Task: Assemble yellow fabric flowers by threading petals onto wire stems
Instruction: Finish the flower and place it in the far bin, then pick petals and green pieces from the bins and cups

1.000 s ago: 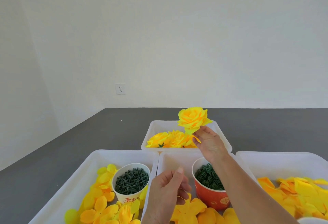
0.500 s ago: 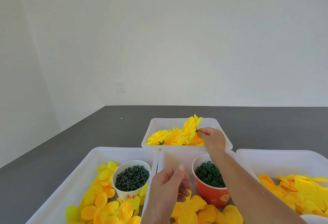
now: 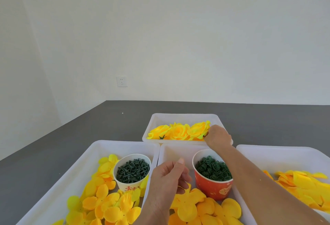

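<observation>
Left of my left hand (image 3: 169,176) sits a white cup (image 3: 132,172) of green stems. That hand floats with its fingers softly curled, holding nothing. Just right of it is a red cup (image 3: 213,176) of green rings. My right hand (image 3: 217,138) reaches far into the back bin (image 3: 184,117), fingers bent on a yellow flower (image 3: 198,130) at its left.

A dark grey desk (image 3: 92,128) carries four white trays. The far tray (image 3: 184,117) is the landmark: just nearer sit the middle tray (image 3: 171,151), left tray (image 3: 100,149) and right tray (image 3: 278,151), seemingly touching.
</observation>
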`<state>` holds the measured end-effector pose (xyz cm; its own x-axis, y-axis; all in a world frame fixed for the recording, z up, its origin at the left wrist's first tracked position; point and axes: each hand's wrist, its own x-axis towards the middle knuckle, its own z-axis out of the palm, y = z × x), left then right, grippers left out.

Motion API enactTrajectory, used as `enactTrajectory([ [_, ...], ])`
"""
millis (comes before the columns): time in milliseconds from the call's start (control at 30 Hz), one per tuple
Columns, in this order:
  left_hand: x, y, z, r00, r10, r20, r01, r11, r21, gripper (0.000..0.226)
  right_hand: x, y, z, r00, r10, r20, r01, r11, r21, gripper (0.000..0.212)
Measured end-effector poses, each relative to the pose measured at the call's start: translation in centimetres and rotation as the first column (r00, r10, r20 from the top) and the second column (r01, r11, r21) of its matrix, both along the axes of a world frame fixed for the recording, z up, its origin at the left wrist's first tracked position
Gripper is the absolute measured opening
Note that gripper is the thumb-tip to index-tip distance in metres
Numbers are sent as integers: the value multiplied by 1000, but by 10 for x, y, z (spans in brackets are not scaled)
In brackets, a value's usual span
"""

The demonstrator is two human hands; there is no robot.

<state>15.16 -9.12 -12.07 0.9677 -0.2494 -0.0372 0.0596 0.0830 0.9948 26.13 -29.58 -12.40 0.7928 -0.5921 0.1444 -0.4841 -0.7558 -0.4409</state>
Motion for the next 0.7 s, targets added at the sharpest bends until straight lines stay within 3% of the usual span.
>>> enactTrajectory([
  [100,-1,1,0,1000,0,7,0,1000,-9,35,-4,0,11,998,63,19,-65,988,140,14],
  [167,-2,1,0,1000,-1,15,1,1000,-8,35,-11,4,15,997,29,74,-39,990,133,8],
  [200,-2,1,0,1000,0,20,0,1000,-6,35,-16,7,17,995,2,101,-11,996,91,6],
  [267,-3,1,0,1000,3,29,-3,1000,-4,34,-23,11,17,987,-25,158,34,998,-54,25],
  [333,-4,1,0,999,5,33,-4,1000,-12,34,-27,13,16,977,72,201,-35,983,-179,37],
  [467,-4,1,-1,999,1,36,0,1000,-24,34,-18,11,9,958,265,111,-235,945,-228,30],
  [533,-4,1,0,999,-6,41,7,1000,-26,34,-15,10,4,945,326,-11,-319,915,-249,35],
  [600,-3,0,-1,999,-11,37,12,1000,-24,33,-15,10,0,931,346,-114,-364,883,-297,40],
  [700,-2,1,-3,998,-24,60,24,1000,8,32,-23,10,0,931,342,-129,-366,878,-309,42],
])
